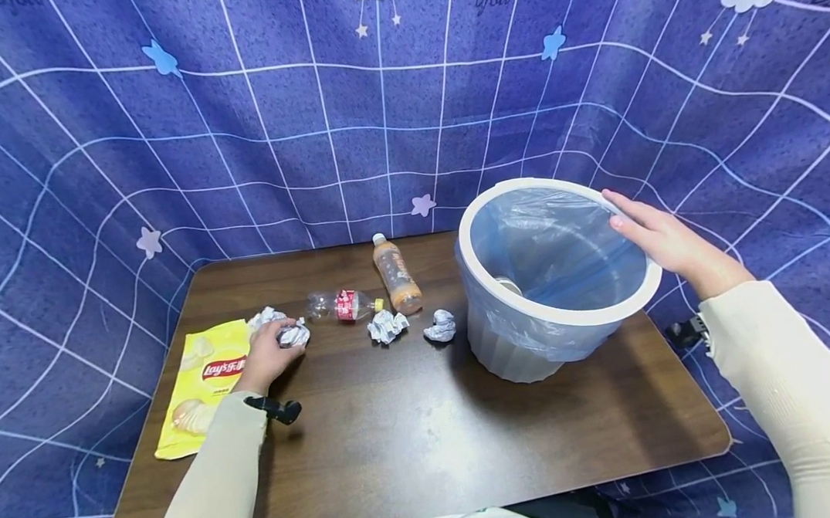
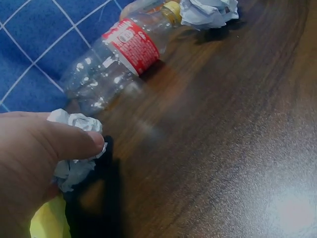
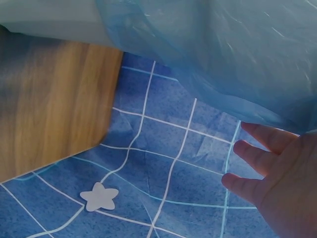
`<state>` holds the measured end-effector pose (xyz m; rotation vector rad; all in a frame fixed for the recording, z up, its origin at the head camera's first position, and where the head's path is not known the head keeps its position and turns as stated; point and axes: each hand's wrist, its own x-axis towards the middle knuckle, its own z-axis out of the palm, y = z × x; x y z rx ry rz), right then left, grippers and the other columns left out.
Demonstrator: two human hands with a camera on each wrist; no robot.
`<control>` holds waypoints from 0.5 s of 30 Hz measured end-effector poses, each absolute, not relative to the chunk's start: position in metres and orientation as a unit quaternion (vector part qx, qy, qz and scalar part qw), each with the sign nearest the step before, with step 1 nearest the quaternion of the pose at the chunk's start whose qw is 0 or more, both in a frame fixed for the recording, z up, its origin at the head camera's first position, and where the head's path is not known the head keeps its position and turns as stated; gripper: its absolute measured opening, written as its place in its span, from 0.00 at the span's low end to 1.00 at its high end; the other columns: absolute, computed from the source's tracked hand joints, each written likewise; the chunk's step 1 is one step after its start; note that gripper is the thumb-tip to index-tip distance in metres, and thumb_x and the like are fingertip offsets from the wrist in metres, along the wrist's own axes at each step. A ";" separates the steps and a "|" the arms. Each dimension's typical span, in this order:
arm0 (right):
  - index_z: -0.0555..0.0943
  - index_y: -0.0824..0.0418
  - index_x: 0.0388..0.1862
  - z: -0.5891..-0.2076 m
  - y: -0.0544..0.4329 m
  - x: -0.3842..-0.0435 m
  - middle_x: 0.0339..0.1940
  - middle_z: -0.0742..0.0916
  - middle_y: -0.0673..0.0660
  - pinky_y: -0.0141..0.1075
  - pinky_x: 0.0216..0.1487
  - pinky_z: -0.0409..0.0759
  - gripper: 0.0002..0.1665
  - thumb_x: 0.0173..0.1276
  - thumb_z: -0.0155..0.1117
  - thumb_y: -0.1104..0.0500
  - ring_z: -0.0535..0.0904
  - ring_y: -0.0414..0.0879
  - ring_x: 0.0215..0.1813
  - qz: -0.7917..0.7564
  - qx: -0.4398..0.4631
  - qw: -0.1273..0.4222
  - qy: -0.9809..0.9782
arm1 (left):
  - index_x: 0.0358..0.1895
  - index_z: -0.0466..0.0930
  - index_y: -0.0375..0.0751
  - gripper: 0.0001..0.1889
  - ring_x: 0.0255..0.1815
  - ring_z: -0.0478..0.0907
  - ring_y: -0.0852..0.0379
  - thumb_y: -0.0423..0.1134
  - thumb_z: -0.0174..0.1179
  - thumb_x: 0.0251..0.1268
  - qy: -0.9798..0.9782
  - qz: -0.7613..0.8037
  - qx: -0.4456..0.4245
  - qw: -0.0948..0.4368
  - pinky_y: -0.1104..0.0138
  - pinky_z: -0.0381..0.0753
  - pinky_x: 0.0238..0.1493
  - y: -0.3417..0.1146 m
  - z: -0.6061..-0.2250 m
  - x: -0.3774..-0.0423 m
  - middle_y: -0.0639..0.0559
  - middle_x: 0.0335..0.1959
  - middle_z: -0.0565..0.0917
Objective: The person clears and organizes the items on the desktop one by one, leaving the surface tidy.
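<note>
My left hand (image 1: 272, 356) pinches crumpled white paper (image 2: 79, 121) at the table's left side, thumb across its front. Paper shows on both sides of the fingers; I cannot tell whether it is one piece or two. A yellow Lay's chip bag (image 1: 208, 380) lies flat beside that hand. My right hand (image 1: 671, 240) rests at the right rim of a white trash can (image 1: 563, 314) with a translucent bluish liner (image 3: 213, 59). Its thumb reaches over the rim and its fingers stay outside, spread and fairly straight. Part of a pale object (image 1: 508, 286) shows inside the can.
A clear bottle with a red label (image 1: 346, 305) lies beyond the left hand. Near it lies an orange-tinted bottle (image 1: 398, 275). Two crumpled paper balls (image 1: 387, 327) are between the bottles and the can. A blue curtain (image 1: 313, 155) hangs behind the brown table (image 1: 367, 446).
</note>
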<state>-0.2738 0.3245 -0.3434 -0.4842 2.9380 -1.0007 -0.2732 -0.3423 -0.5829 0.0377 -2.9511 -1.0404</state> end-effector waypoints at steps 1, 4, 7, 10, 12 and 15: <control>0.54 0.60 0.82 -0.344 0.325 -0.274 0.79 0.60 0.72 0.60 0.78 0.46 0.36 0.82 0.44 0.47 0.52 0.70 0.79 -0.319 -0.155 0.000 0.935 | 0.66 0.72 0.35 0.31 0.68 0.60 0.27 0.37 0.71 0.59 -0.945 -0.326 0.015 0.001 0.37 0.58 0.69 -0.342 -0.583 -0.274 0.26 0.67 0.68; 0.54 0.59 0.82 -0.344 0.325 -0.275 0.79 0.60 0.72 0.59 0.78 0.47 0.36 0.82 0.43 0.47 0.52 0.70 0.79 -0.317 -0.157 -0.002 0.936 | 0.65 0.73 0.35 0.29 0.68 0.63 0.28 0.38 0.70 0.61 -0.949 -0.316 0.018 -0.008 0.38 0.59 0.69 -0.341 -0.584 -0.274 0.27 0.66 0.70; 0.54 0.59 0.82 -0.345 0.326 -0.276 0.79 0.60 0.72 0.61 0.77 0.47 0.36 0.82 0.43 0.47 0.52 0.70 0.79 -0.314 -0.158 -0.003 0.936 | 0.64 0.73 0.34 0.28 0.67 0.64 0.29 0.38 0.70 0.62 -0.949 -0.316 0.018 -0.007 0.38 0.61 0.69 -0.341 -0.582 -0.276 0.26 0.65 0.71; 0.54 0.59 0.82 -0.345 0.327 -0.276 0.79 0.60 0.71 0.63 0.77 0.47 0.36 0.82 0.42 0.47 0.52 0.71 0.79 -0.311 -0.158 -0.001 0.937 | 0.63 0.74 0.33 0.28 0.66 0.67 0.29 0.37 0.70 0.61 -0.945 -0.326 0.010 0.007 0.38 0.62 0.68 -0.339 -0.578 -0.276 0.26 0.63 0.72; 0.54 0.59 0.83 -0.345 0.327 -0.276 0.79 0.60 0.71 0.64 0.77 0.46 0.36 0.82 0.42 0.47 0.52 0.71 0.79 -0.311 -0.158 0.001 0.937 | 0.62 0.75 0.32 0.28 0.64 0.68 0.29 0.37 0.70 0.60 -0.943 -0.331 -0.001 0.025 0.39 0.64 0.67 -0.338 -0.574 -0.277 0.25 0.61 0.74; 0.54 0.59 0.83 -0.344 0.327 -0.276 0.79 0.60 0.72 0.64 0.76 0.47 0.36 0.82 0.42 0.47 0.52 0.71 0.79 -0.310 -0.158 0.002 0.938 | 0.61 0.76 0.32 0.27 0.62 0.70 0.29 0.36 0.71 0.58 -0.941 -0.336 -0.017 0.046 0.40 0.65 0.65 -0.337 -0.567 -0.278 0.26 0.60 0.76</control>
